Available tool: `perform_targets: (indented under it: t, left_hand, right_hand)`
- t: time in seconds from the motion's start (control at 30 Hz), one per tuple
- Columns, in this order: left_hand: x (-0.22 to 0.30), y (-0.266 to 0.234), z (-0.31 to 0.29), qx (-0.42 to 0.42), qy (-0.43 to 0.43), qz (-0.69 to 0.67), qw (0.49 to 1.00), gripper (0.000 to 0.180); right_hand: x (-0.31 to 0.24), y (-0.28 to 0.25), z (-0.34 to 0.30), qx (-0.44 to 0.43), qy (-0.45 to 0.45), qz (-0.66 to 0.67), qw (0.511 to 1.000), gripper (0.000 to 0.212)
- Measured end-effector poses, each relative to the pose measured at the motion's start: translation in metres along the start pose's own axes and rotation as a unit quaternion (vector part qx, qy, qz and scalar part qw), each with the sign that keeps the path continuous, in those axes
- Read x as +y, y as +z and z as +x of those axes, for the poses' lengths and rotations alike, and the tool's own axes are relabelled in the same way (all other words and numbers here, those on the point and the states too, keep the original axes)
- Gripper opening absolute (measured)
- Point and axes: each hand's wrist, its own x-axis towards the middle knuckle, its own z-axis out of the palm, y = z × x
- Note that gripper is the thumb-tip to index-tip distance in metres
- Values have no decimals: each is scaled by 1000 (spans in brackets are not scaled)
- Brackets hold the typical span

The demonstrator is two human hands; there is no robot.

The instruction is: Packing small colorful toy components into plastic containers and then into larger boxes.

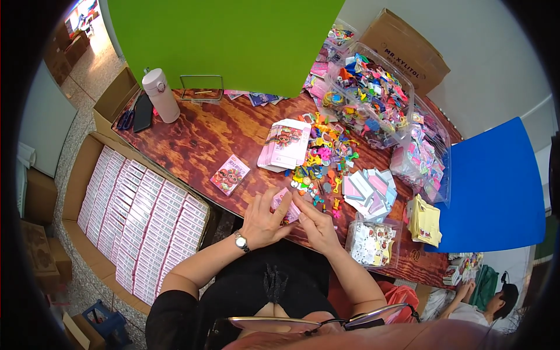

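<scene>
Both my hands close round a small pink printed box (290,215) at the table's near edge. My left hand (261,219) has its fingers over the box's left side and top; my right hand (318,226) pinches the right side with thumb and fingers. Their fingers hide much of the box. A similar pink box (230,174) lies on the table left of them. Beyond my hands is a stack of flat pink-and-white cartons (286,146). Small colourful plastic toys (325,153) are spread to its right. Nearer my right hand lie a pile of pastel cards (370,192) and a clear tub of printed pieces (373,242).
A large cardboard carton (76,233) of packed boxes stands at left. A pink bottle (161,96), dark phone (142,112) and scissors (125,120) occupy the far left corner. Clear bins of toys (373,87), yellow packets (424,221) and a blue panel (496,186) are right. Another person (487,303) sits lower right.
</scene>
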Motion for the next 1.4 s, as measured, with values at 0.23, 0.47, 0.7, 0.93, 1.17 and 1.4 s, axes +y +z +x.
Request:
perform_targets:
  t: [0.23, 0.47, 0.7, 0.93, 1.17, 1.4]
  left_hand:
    - [2, -2, -2, -22, 10, 89, 996, 96]
    - [1, -2, -5, -4, -40, 60, 997, 98]
    - [-1, 2, -5, 29, -43, 80, 995, 95]
    - [3, 2, -8, 28, -49, 129, 990, 94]
    - [2, 1, -9, 40, -41, 135, 989, 91]
    - [6, 0, -6, 45, -39, 143, 988, 94]
  right_hand:
    - [0, 18, -2, 50, -19, -13, 998, 43]
    - [-9, 16, -2, 76, -5, -38, 996, 43]
    - [-14, 19, 0, 160, -71, -82, 981, 21]
    - [-3, 24, 2, 185, -157, -192, 951, 16]
    - [-6, 24, 3, 165, -124, -156, 966, 15]
    - [0, 35, 4, 221, -124, -163, 953, 15]
